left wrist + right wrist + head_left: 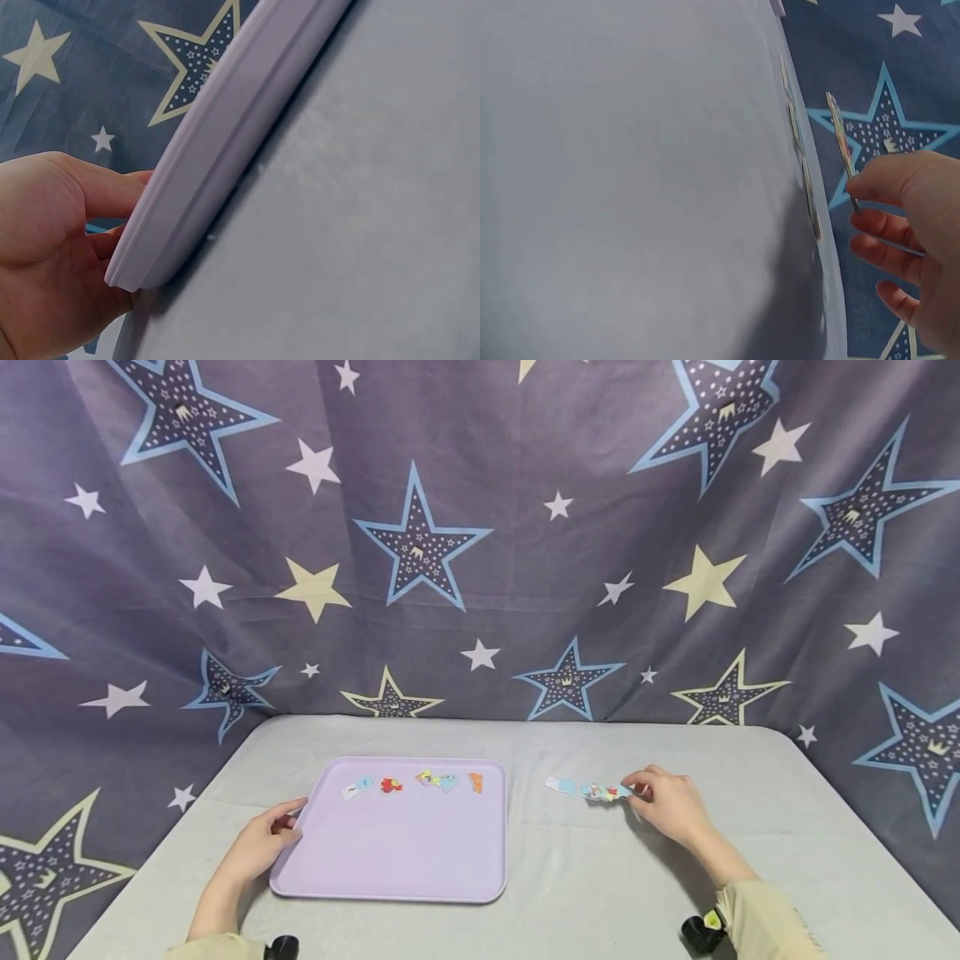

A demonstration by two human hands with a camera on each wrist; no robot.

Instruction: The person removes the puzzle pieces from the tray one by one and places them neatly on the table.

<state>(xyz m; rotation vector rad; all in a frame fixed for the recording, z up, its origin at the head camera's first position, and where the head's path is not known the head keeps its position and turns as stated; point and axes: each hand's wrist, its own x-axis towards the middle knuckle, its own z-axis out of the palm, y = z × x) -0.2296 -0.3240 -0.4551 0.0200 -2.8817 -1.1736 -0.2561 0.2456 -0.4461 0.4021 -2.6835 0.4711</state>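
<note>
My left hand [262, 842] grips the left rim of a lilac tray [390, 860]; in the left wrist view the thumb side of the left hand [52, 240] goes behind the tray's rim [202, 150]. On the right, my right hand [670, 802] pinches a thin, flat printed piece [600, 792] with blue and red on it. In the right wrist view this piece [840, 131] stands out from the thumb and fingertips of the right hand [907, 232], raised off the table. A white and light-blue piece [560, 786] lies on the table just left of it.
Along the tray's far side lie a white-blue piece [358, 787], a red piece [391, 786], a multicoloured piece [437, 780] and an orange piece [476, 782]. A pale cloth covers the table [570, 877]. Behind it hangs a dark star-patterned curtain [510, 568].
</note>
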